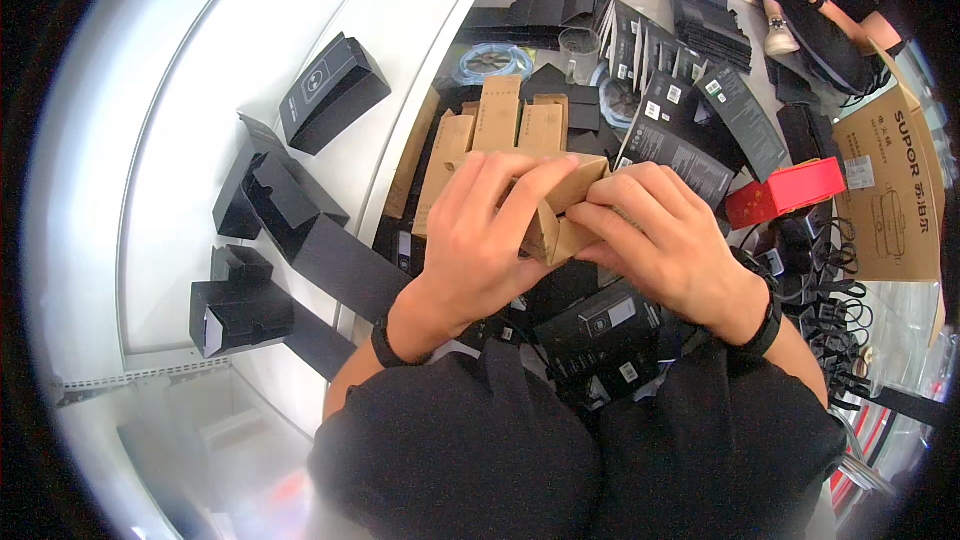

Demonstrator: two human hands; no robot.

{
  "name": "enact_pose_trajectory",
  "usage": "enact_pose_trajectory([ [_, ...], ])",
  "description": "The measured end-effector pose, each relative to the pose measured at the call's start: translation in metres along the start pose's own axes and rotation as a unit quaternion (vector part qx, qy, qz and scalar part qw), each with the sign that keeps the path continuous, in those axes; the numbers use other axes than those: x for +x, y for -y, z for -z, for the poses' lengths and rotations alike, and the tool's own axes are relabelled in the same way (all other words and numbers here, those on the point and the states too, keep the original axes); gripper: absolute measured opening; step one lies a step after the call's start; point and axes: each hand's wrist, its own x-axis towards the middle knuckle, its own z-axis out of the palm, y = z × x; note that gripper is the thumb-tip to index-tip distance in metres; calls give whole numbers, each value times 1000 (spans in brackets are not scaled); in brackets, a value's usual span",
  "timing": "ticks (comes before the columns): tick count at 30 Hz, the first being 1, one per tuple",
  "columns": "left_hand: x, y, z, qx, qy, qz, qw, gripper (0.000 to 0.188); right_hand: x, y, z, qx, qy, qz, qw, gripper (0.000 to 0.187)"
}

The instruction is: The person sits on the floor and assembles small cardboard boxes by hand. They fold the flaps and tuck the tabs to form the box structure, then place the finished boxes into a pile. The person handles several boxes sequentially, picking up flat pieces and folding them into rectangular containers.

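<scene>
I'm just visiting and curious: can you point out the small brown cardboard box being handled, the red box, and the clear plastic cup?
small brown cardboard box (562,236), head view, on its open flap end between the hands.
red box (790,190), head view, on its long side face.
clear plastic cup (578,52), head view, on its wall.

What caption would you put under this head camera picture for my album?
Two hands, left hand and right hand, fold a small brown cardboard box above a heap of black boxes beside a white table.

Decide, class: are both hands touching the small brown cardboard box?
Touching. The head view shows left hand and right hand fingers wrapped on the brown box.
</scene>
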Motion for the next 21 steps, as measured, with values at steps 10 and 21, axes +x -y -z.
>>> enact_pose_trajectory([
  [10, -2, 0, -4, 19, 13, 18, 1000, 74, 0, 3, -1, -16, 31, -32, 999, 35],
  [21, -1, 1, -2, 26, -16, 49, 998, 76, -4, 4, -12, -48, 48, -62, 996, 38],
])
